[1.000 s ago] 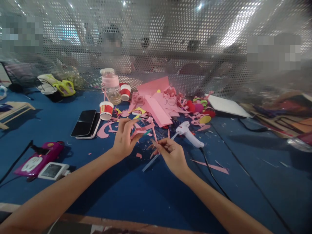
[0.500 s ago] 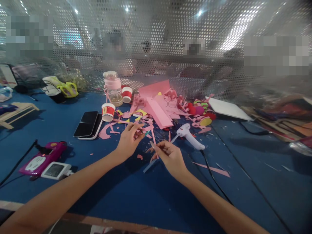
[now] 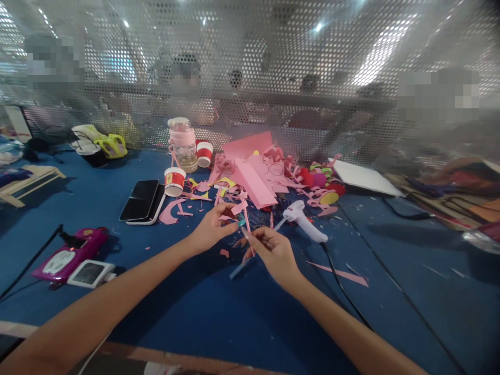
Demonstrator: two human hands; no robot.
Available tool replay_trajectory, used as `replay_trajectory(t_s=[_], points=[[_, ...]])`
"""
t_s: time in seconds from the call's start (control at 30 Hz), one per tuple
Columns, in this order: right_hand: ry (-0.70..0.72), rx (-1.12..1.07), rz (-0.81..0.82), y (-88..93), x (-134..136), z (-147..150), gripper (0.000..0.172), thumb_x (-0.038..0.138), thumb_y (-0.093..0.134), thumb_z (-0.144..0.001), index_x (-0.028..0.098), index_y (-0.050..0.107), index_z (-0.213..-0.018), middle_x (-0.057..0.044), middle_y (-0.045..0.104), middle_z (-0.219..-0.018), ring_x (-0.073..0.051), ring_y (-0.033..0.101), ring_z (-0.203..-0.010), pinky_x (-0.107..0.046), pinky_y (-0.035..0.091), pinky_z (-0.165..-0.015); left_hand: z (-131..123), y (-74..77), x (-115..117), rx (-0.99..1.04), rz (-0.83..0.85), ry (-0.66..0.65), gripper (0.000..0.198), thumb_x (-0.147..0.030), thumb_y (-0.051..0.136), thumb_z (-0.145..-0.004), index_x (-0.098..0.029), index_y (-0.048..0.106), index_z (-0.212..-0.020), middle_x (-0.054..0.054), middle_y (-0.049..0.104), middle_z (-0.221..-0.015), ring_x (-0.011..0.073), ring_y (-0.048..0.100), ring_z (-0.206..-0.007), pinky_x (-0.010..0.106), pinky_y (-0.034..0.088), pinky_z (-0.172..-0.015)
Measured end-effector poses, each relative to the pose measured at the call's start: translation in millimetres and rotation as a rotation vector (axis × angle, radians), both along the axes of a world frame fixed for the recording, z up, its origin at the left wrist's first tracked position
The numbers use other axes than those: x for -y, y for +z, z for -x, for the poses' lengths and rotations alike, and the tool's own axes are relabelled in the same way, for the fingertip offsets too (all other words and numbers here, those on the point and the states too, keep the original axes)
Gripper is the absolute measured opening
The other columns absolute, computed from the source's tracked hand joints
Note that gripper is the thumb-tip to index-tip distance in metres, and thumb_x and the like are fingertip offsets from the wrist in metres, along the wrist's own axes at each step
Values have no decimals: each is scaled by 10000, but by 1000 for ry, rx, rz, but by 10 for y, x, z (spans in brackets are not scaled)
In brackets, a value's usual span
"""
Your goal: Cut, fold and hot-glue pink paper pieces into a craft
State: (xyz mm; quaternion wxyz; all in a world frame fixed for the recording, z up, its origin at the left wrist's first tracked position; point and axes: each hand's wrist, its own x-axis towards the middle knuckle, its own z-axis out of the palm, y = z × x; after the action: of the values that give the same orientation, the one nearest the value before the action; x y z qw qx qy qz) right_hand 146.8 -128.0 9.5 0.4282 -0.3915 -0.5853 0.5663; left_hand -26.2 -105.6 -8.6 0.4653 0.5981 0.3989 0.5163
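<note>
My left hand (image 3: 214, 227) is closed, its fingertips around a small pink paper piece (image 3: 239, 207) beside the top of a thin pink strip. Pinched in my right hand (image 3: 273, 250) is that thin pink paper strip (image 3: 247, 221), which stands slanted up between the hands. A clear stick (image 3: 239, 269) pokes out below the right fingers; its upper part is hidden. Right of the hands lies a white glue gun (image 3: 307, 223) with its nozzle toward the right hand. Behind the hands is a heap of pink paper (image 3: 255, 182).
Paper cups (image 3: 174, 182) and a bottle (image 3: 183, 148) stand behind my left hand. Phones (image 3: 140, 200), a purple power strip (image 3: 72, 255) and a white charger (image 3: 90, 274) lie left. A white board (image 3: 365, 177) rests back right. The black glue-gun cord (image 3: 339, 286) runs toward the front.
My left hand has moved slightly down, and a pink paper piece now shows at its fingertips beside the strip. My right hand has barely moved, still pinching the strip.
</note>
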Motion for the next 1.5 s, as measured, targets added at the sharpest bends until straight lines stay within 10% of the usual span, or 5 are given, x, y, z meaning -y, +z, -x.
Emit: replay_trajectory(t_s=[0.27, 0.83, 1.07, 1.27, 1.5], points=[[27, -29, 63, -8, 1, 22, 323, 457, 693, -689, 182, 531, -637, 32, 583, -519, -121, 603, -436, -232, 497, -459, 7, 119, 44, 293, 105, -217, 430, -260, 765, -622, -193, 595, -1011, 29, 587, -970, 148, 574, -845, 264, 454, -750], [-170, -300, 79, 68, -164, -118, 251, 418, 617, -761, 253, 610, -949, -3, 605, -867, -120, 558, -691, -230, 494, -561, -79, 138, 45, 235, 151, 50, 277, -281, 804, -556, -132, 631, -713, -5, 639, -679, 123, 601, -651, 276, 518, -674], [-102, -531, 276, 117, -294, -189, 198, 361, 650, -734, 240, 524, -641, 10, 642, -838, -159, 599, -947, -308, 497, -855, -98, 98, 44, 221, 155, 47, 277, -265, 805, -550, -136, 624, -716, -16, 627, -672, 116, 592, -651, 269, 512, -681], [76, -489, 369, 171, -257, -277, 272, 361, 662, -729, 219, 457, -621, 116, 265, -395, -43, 189, -307, -149, 288, -302, -60, 55, 23, 213, 135, 62, 255, -263, 790, -577, -136, 632, -731, -13, 625, -691, 113, 585, -657, 249, 504, -648], [43, 136, 191, 102, -300, -316, 375, 559, 534, -763, 223, 427, -635, 117, 251, -393, -53, 163, -298, -197, 134, -295, -19, 30, -63, 403, 135, 227, 308, -264, 802, -559, -139, 634, -785, -4, 633, -683, 112, 599, -612, 255, 512, -629]])
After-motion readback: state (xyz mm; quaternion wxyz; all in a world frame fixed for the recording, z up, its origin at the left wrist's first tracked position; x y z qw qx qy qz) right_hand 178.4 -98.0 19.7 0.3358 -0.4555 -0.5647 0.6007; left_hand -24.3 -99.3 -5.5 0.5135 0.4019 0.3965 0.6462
